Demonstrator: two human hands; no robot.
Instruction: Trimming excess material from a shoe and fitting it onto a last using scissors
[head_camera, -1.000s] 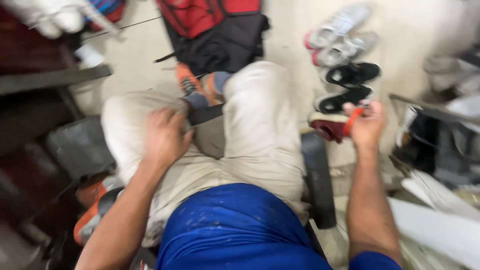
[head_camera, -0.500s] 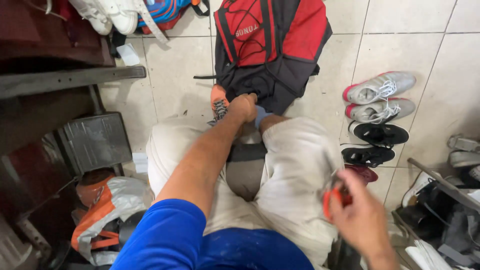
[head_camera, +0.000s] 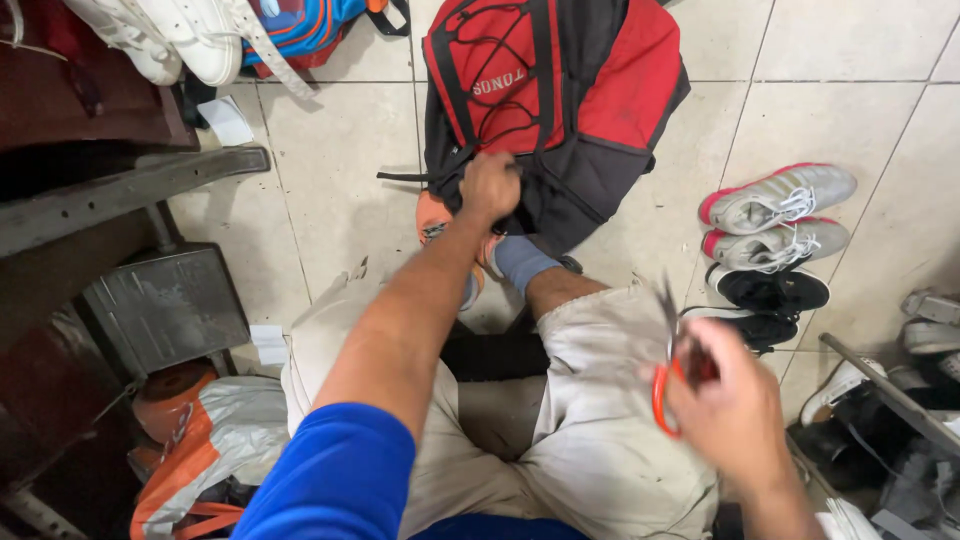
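I sit with my knees in beige trousers (head_camera: 600, 400) below me. My left hand (head_camera: 490, 187) reaches forward and grips the near edge of a red and black backpack (head_camera: 560, 90) lying on the tiled floor. My right hand (head_camera: 725, 415) is raised near my right knee and is closed on orange-handled scissors (head_camera: 668, 375), blades pointing up and blurred. An orange shoe (head_camera: 435, 215) and a blue-grey sock (head_camera: 520, 262) show on my feet under the left arm.
Grey and red sneakers (head_camera: 775, 210) and black shoes (head_camera: 765, 300) line the floor at right. White sneakers (head_camera: 165, 35) lie top left by a dark wooden bench (head_camera: 80, 170). A grey metal pedal plate (head_camera: 165, 305) and an orange and white bag (head_camera: 200, 440) sit at left.
My left hand moved from my lap out to the backpack and took hold of it. My right hand came back from the shoes at right holding the scissors. The view tilted forward.
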